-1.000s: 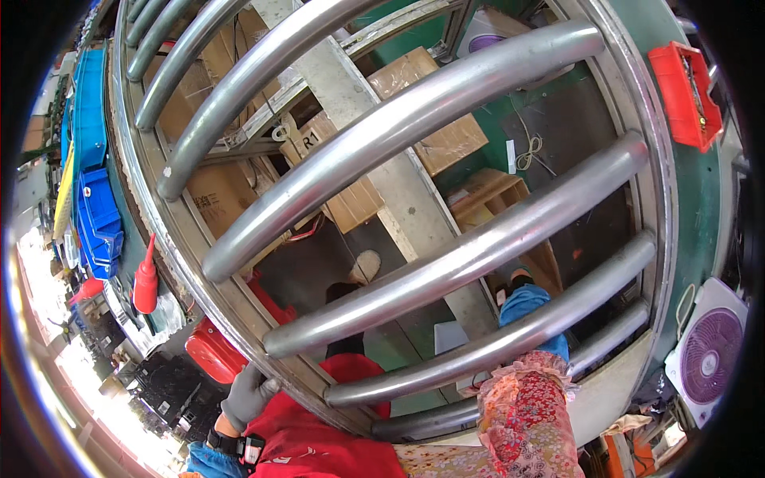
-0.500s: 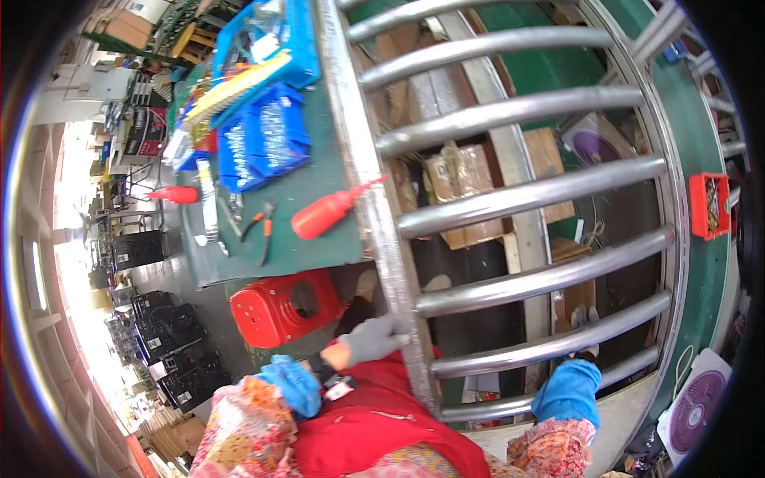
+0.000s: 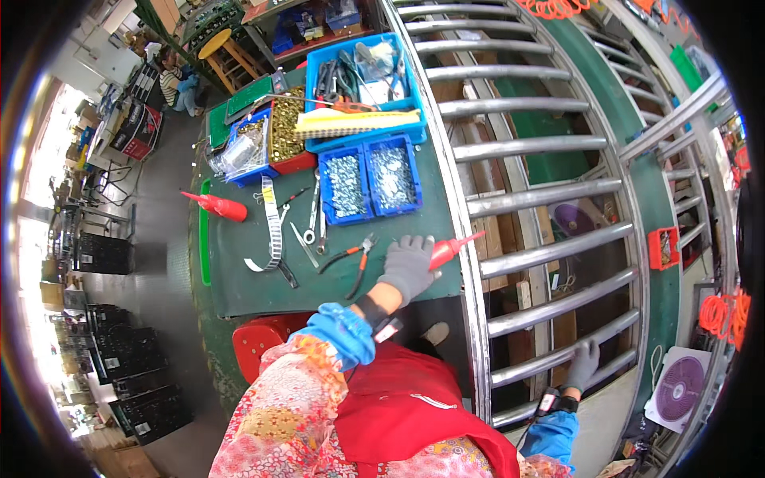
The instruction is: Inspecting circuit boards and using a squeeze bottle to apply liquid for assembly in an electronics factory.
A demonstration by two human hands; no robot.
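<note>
My left hand (image 3: 408, 269), in a grey glove, is at a red squeeze bottle (image 3: 446, 252) with a thin pointed nozzle. Its fingers lie over the bottle's body with the thumb on the near side, hiding the rear end. The bottle lies at the right edge of the green-topped bench (image 3: 247, 295), its nozzle pointing right toward the roller conveyor (image 3: 550, 255). Just left of this hand are pliers (image 3: 355, 259) with orange-and-black handles. My right hand (image 3: 584, 366), also gloved, is over the conveyor's near rollers, fingers stretched out and holding nothing.
Blue bins (image 3: 370, 179) of small metal parts stand beyond my left hand, before a blue tool tray (image 3: 319, 56). Wrenches (image 3: 312, 215) and a second red squeeze bottle (image 3: 223, 207) lie leftward. A red stool (image 3: 259, 342) is under the bench's near edge. Another person (image 3: 179, 84) sits far left.
My left hand has moved from the conveyor's side rail up to the red bottle. My right hand now shows above the rollers. The view has shifted, bringing more of the bench in.
</note>
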